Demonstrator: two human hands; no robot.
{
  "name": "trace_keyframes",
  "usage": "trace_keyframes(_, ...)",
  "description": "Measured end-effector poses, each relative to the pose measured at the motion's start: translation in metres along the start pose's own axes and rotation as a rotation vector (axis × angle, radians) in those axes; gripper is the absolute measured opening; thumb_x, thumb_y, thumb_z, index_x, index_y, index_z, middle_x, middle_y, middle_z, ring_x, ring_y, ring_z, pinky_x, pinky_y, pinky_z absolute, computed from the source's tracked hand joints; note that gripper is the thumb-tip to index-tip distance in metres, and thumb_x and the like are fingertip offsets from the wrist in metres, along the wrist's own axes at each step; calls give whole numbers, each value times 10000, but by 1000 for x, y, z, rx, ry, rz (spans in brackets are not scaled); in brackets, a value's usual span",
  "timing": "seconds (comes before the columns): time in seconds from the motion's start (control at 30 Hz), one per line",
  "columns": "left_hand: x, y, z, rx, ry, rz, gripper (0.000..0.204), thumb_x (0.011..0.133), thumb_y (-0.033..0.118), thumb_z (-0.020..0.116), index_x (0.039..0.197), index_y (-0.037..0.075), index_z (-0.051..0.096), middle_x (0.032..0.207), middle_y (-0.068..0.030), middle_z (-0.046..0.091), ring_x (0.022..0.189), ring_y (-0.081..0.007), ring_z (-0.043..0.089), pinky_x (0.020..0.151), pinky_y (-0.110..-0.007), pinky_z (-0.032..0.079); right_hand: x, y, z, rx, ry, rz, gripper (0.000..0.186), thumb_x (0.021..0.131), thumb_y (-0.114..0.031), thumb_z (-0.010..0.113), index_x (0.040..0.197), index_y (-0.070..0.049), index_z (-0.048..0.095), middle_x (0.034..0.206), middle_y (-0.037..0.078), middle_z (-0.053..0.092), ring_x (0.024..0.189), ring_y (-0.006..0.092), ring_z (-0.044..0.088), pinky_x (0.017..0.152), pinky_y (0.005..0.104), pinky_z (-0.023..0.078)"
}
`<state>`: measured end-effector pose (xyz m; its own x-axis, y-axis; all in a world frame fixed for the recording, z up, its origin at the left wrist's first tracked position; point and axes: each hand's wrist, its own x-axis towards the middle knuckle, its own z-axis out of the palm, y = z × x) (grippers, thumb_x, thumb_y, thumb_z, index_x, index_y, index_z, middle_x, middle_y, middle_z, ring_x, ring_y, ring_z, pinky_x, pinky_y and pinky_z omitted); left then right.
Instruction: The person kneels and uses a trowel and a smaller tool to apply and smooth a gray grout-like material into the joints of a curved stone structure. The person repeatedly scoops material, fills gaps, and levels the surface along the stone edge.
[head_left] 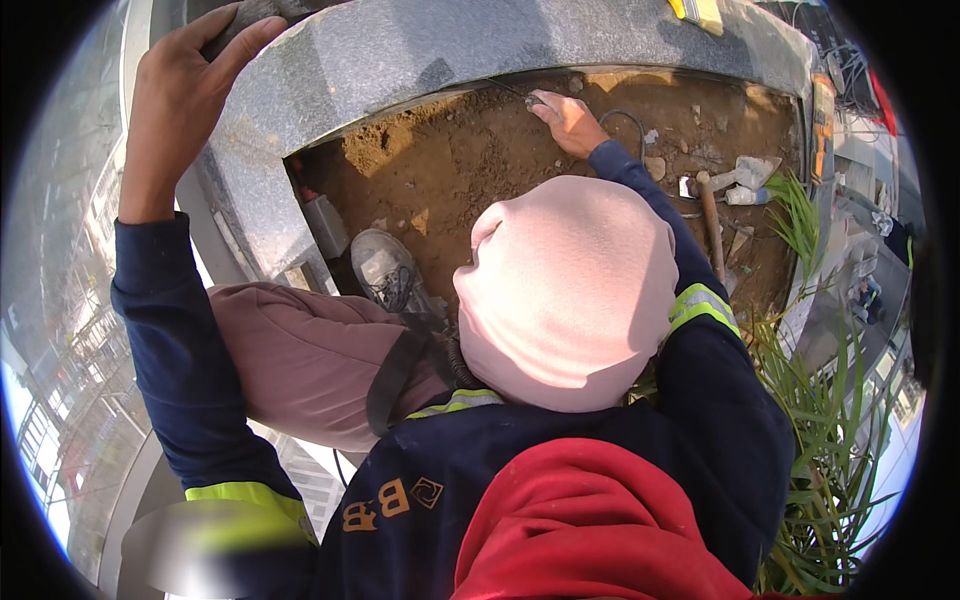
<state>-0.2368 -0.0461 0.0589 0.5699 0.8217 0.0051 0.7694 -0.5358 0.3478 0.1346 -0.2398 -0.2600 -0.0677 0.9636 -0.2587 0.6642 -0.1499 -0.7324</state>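
- Small dark tool (532,101): in the right hand, over the brown soil (440,190), its thin end pointing left toward the inner edge of the curved stone slab (390,65); whether the tip touches the slab, I cannot tell.
- Right hand (568,122): fingers closed round the tool, arm stretched forward past a bent knee in pink trousers (570,290).
- Left hand (190,88): partly open, thumb apart from the fingers – at a dark grey lump (225,32) on the slab's far left; how firmly it grips, I cannot tell.
- A shoe (383,265) stands on the soil, left of the knee.
- Right of the knee: a wooden handle (711,215), with a bottle (745,196) just beside it and green leaves (797,225) farther right.
- A yellow brush (700,13) lies on top of the slab.
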Motion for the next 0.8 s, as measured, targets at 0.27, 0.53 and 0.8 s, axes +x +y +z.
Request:
trace_keyframes(0.27,0,3,9,106,121,121,551,901,494,738,1141,-2,748,935,-162,764,781,-264,747,739,-322,577,16,-32,8,-90,-58,-102,506,1056,-390,478,1388,-19,568,1393,208,600,1307,399,537,1100,471,430)
trace_keyframes(0.53,2,6,-3,72,-40,18,585,923,485,727,1240,-7,709,1037,-187,759,930,-230,735,855,-341,562,10,33,-30,-197,-60,29,481,1052,-425,487,1383,-95,599,1382,176,617,1262,396,568,1055,480,461)
trace_keyframes(0.8,5,-2,15,64,181,207,538,897,489,743,1127,2,748,849,-188,731,693,-247,713,658,-321,541,12,-12,-17,-176,-20,-165,488,1050,-418,483,1364,-65,607,1344,182,638,1246,385,586,1050,463,469)
